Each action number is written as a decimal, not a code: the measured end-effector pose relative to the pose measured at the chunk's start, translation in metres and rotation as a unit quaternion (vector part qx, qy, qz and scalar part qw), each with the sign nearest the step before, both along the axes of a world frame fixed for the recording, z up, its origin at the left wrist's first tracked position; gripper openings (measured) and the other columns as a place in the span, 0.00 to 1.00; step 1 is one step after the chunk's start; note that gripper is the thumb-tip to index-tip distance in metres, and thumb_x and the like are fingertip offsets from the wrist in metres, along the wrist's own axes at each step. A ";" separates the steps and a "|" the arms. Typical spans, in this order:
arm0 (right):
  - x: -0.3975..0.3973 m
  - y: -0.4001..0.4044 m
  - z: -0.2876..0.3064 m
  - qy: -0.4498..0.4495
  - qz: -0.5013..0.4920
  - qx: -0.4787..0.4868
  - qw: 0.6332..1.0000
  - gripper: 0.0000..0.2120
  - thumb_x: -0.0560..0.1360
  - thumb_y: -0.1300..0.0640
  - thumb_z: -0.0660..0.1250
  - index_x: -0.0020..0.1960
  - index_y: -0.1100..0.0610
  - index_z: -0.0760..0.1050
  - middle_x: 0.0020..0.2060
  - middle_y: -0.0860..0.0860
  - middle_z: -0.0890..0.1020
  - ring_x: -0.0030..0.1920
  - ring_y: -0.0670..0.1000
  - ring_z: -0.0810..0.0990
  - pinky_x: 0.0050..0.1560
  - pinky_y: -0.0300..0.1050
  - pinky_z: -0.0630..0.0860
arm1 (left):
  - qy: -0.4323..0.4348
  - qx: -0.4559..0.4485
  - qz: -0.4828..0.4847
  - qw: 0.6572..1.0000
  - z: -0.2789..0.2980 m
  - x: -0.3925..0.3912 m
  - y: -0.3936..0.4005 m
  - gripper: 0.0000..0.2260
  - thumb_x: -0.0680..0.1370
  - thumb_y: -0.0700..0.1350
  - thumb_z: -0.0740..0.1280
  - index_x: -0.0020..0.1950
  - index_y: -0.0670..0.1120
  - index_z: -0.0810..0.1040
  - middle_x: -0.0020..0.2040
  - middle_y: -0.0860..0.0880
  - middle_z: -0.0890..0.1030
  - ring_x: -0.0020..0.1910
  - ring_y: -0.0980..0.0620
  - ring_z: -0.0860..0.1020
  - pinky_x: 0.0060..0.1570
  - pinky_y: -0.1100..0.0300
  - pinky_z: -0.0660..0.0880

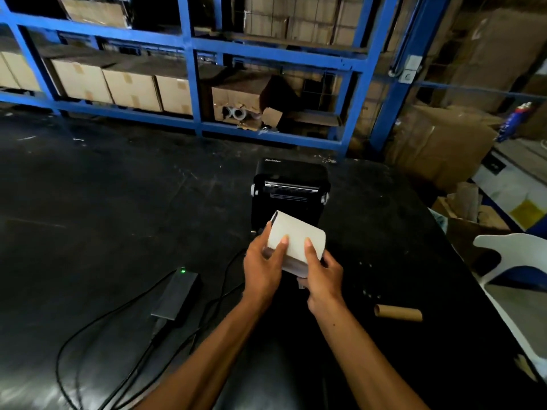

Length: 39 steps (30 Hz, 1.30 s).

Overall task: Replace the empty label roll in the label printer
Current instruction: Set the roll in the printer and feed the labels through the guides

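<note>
Head camera is looking down at a big black table [103, 202] in a storeroom, with blue shelves [189, 69] full of brown boxes standing behind it. A white chair [515, 261] is sitting at the right edge of the table.

On the far middle of the table, the black label printer [291, 190] is sitting with its lid open, so the shiny bar inside is showing. A flat black power brick [175, 294] with a green light is lying to the left, and black cords are running from it across the table.

Just in front of the printer, the person is holding a new white label roll [296, 235] up in the air with both hands. The left hand [263, 261] is curling around the left end of the roll, with its thumb on top. The right hand [321, 276] is wrapping around the right end, thumb on top too. Both hands are closed on the roll.

The empty brown tube [398, 312] is lying on its side on the table to the right, well apart from the printer. So the old roll looks to be out already, and the step now seems to be getting the new roll ready to go in.

Next, the roll probably needs lowering into the open space inside the printer, sitting straight between the side holders, with its loose end pointing toward the slot.
</note>
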State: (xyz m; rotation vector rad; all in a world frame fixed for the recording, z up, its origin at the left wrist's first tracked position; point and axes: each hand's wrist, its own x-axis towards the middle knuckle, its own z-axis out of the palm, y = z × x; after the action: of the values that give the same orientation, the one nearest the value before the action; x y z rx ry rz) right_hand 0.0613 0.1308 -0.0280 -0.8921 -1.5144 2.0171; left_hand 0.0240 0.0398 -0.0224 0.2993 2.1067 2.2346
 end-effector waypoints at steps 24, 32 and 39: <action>-0.023 0.010 -0.034 -0.035 -0.014 0.094 0.995 0.17 0.72 0.52 0.72 0.61 0.50 0.78 0.45 0.43 0.83 0.45 0.44 0.82 0.41 0.38 0.81 | -0.067 -0.010 0.129 0.989 -0.044 -0.006 0.011 0.20 0.75 0.46 0.70 0.67 0.44 0.74 0.52 0.44 0.75 0.47 0.59 0.76 0.39 0.79 0.72; -0.027 0.011 -0.047 -0.049 -0.024 0.093 0.994 0.17 0.72 0.55 0.72 0.61 0.54 0.78 0.47 0.49 0.84 0.45 0.44 0.82 0.47 0.47 0.81 | -0.065 -0.042 0.133 0.988 -0.056 -0.014 0.012 0.19 0.75 0.47 0.71 0.65 0.43 0.77 0.52 0.46 0.79 0.50 0.54 0.80 0.44 0.74 0.75; -0.037 0.009 -0.053 -0.034 -0.037 0.093 0.994 0.18 0.72 0.56 0.73 0.61 0.55 0.78 0.42 0.42 0.83 0.41 0.39 0.82 0.40 0.33 0.78 | -0.063 -0.044 0.129 0.989 -0.054 -0.029 0.010 0.18 0.75 0.46 0.72 0.63 0.43 0.78 0.52 0.49 0.84 0.47 0.59 0.82 0.47 0.68 0.79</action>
State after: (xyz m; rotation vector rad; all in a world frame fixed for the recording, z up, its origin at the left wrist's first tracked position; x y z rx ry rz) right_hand 0.0240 0.1399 -0.0811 -0.9348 -1.6484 1.7769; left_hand -0.0049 0.0500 -0.0760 -0.1249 2.2808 2.2101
